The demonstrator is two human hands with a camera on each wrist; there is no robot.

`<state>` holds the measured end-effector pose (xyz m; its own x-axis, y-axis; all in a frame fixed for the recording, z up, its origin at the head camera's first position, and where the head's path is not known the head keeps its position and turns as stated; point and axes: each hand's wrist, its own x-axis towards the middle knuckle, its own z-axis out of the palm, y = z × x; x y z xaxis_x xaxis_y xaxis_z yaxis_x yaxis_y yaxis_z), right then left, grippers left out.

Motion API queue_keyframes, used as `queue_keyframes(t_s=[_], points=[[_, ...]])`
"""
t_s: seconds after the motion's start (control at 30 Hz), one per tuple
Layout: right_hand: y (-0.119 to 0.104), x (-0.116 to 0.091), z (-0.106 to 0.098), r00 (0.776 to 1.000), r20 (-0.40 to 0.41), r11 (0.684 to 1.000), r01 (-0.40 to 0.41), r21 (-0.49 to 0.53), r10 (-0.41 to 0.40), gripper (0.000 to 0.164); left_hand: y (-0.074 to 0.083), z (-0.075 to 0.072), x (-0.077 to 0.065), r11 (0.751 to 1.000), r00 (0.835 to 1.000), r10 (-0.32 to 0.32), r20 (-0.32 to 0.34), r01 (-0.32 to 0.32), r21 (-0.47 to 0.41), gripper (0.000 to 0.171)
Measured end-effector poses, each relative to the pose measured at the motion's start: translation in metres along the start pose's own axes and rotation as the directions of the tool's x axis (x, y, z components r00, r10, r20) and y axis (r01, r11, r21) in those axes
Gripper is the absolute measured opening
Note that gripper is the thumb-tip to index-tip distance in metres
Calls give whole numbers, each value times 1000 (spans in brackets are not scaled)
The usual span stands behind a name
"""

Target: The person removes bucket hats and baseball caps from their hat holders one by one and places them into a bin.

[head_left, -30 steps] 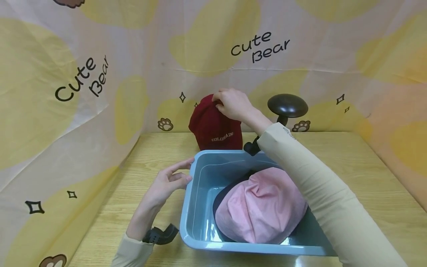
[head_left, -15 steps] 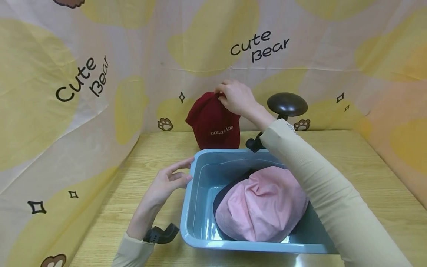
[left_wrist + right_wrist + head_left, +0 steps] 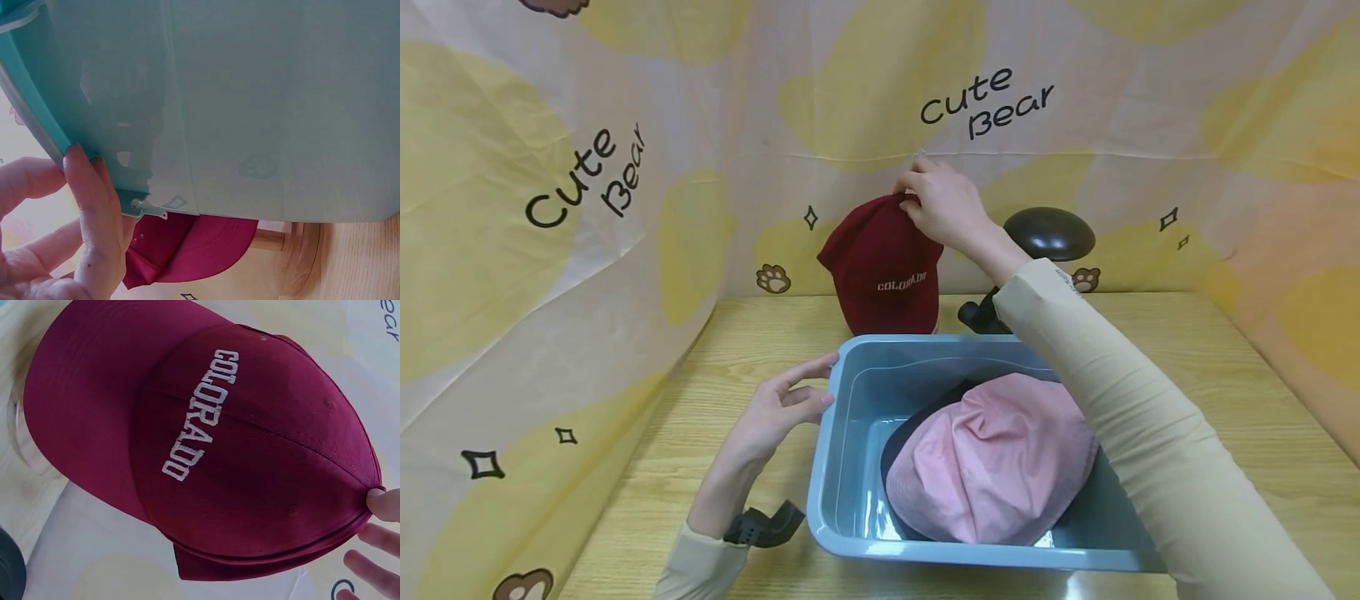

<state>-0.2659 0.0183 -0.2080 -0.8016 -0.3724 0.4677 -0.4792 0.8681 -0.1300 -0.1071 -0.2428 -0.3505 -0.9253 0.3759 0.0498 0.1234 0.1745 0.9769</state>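
Observation:
My right hand (image 3: 946, 204) pinches the crown top of a dark red baseball cap (image 3: 250, 444) between thumb and fingers. White "COLORADO" lettering runs across its front, and the brim points down. In the left wrist view the cap's brim (image 3: 200, 250) shows beside a wooden stand (image 3: 300, 256) with a round base. A light blue plastic bin (image 3: 822, 475) stands in front of the cap, and my left hand (image 3: 767, 417) holds its left rim with thumb and fingertips. Inside the bin, a pink cap (image 3: 992, 467) lies over a dark cap (image 3: 898, 442), which it mostly hides.
Behind my right forearm stands a dark stand with a rounded, mushroom-like top (image 3: 1049, 233). The wooden table (image 3: 752, 333) meets a printed cloth backdrop (image 3: 850, 100) at the back and both sides. My right sleeve (image 3: 1120, 400) covers the bin's right part.
My right hand has moved up and slightly right, drawing the red cap's crown up with it. My left hand and the bin have stayed nearly still.

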Motion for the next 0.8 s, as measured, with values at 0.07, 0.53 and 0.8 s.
queue_keyframes(t_s=[0.07,0.53,0.8], points=[[1,1,-2,1000,-2,1000,-11,0,11,20,0,0,0,1000,1000,6,2,-6,-1,53],[7,6,-11,996,-48,997,-74,10,74,23,-2,0,0,1000,1000,21,20,-20,-20,54],[0,7,-26,994,-80,997,-68,21,69,23,-3,-4,-1,1000,1000,2,2,-2,-8,53]])
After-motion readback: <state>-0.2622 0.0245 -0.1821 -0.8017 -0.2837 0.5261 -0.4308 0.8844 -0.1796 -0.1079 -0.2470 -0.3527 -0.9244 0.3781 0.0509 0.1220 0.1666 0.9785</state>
